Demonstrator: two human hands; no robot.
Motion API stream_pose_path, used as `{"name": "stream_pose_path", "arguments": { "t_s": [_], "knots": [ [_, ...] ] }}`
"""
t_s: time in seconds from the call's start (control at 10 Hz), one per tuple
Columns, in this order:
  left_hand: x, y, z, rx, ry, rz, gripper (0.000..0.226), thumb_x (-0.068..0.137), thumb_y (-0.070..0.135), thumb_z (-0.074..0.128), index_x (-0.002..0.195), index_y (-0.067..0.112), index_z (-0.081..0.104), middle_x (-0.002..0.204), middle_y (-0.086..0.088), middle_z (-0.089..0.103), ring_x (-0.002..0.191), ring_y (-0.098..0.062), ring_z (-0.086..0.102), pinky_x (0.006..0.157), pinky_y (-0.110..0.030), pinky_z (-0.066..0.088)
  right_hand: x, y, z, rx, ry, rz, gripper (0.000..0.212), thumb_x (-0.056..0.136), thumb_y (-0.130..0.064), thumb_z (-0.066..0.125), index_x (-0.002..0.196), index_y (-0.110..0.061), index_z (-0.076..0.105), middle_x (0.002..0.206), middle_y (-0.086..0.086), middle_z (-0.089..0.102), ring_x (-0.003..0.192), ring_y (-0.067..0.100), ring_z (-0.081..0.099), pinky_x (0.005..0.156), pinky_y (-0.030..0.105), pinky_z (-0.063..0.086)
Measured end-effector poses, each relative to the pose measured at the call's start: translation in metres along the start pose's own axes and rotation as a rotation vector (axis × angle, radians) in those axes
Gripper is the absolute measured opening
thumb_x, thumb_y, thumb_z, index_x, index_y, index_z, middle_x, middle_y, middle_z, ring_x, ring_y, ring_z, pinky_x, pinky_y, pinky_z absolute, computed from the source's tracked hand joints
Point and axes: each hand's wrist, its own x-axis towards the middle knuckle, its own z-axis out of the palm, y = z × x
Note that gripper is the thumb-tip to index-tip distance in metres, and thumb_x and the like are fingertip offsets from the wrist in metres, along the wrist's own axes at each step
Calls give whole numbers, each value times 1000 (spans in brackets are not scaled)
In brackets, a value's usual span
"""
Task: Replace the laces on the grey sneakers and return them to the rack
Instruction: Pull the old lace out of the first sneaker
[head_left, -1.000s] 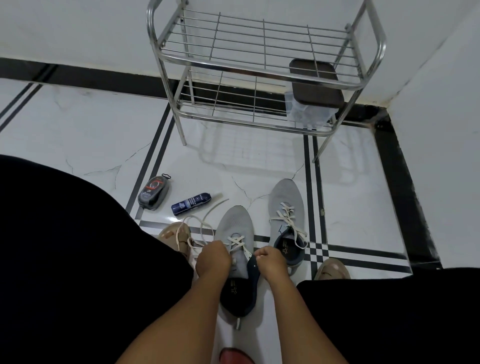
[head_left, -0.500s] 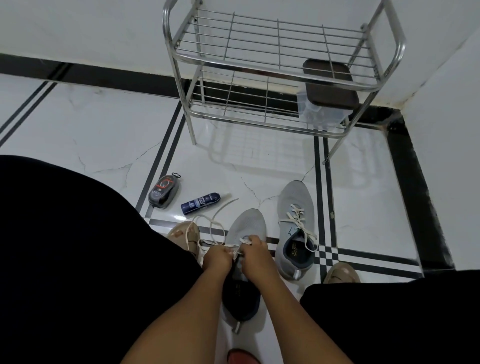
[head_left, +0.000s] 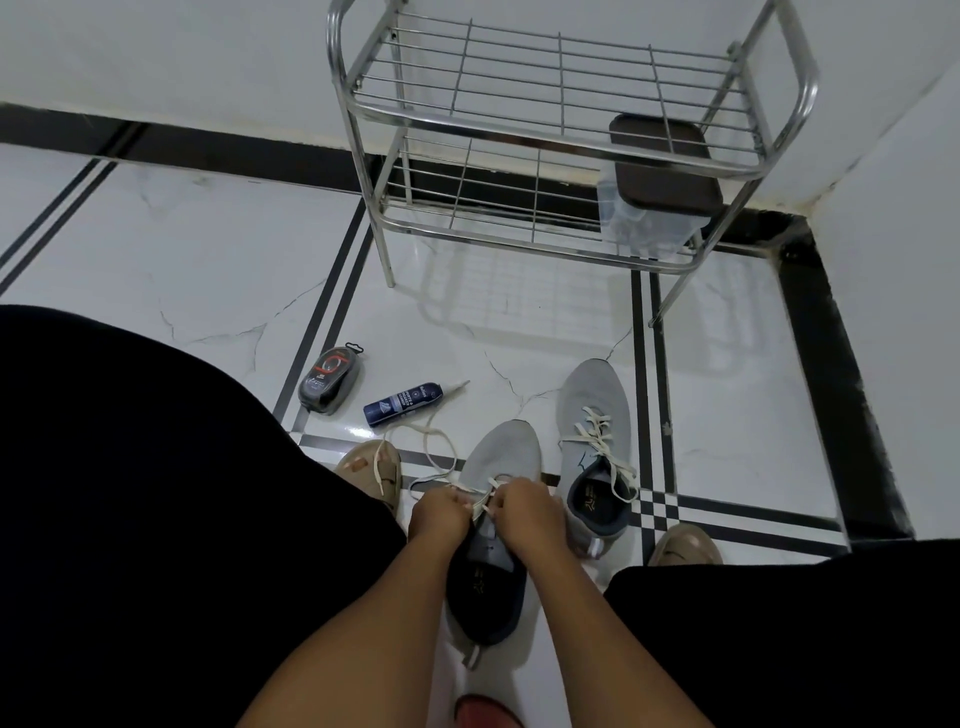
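Beside hands, laced sneaker

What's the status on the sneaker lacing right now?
Left hand and right hand both pinching white lace over near sneaker. Second sneaker laced, on floor. Rack unobstructed.

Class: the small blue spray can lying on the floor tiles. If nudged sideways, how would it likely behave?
The blue spray can lies on its side on glossy tile, so it would probably roll. Its cylindrical shape suggests it stays rigid. It looks small, so likely light.
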Motion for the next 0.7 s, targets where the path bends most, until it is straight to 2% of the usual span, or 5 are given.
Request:
{"name": "stream_pose_path", "arguments": {
  "t_s": [0.2,0.4,0.5,0.6,0.7],
  "knots": [
    [2,-3,2,-17,41,-32,23,95,16,55,111,12,71,118,-10,67,110,-26,60,92,-26,44,11,34,-53,2076,424,819,16,97,-18,37,98,-10,52,76,7,54,52,15,48,46,26,49],
    [3,0,3,28,28,-29,25,94,13,55,114,6,68,120,-12,65,114,-27,59,96,-30,46,6,10,-29,428,35,111,9,88,-28,58,89,-22,64,98,3,68,88,25,64,73,30,50],
    [2,2,2,35,22,-17,21,92,14,57,107,8,71,115,-10,68,109,-27,61,89,-27,45,-6,2,-1,134,-59,21,14,87,-20,57,88,-22,70,104,5,67,93,25,65,71,26,46],
    [1,0,1,41,14,-15,19,92,13,57,103,9,71,113,-10,68,107,-27,62,86,-26,46,-7,5,1,446,15,287,22,93,-18,49,100,-14,69,114,10,61,103,30,61,84,30,47],
    [1,-1,1,48,8,-20,20,93,16,56,106,9,70,115,-12,67,108,-29,61,88,-28,46,9,11,-31,1546,231,682,21,98,-11,39,88,-4,56,88,13,57,71,26,59,61,22,52]
  ]
}}
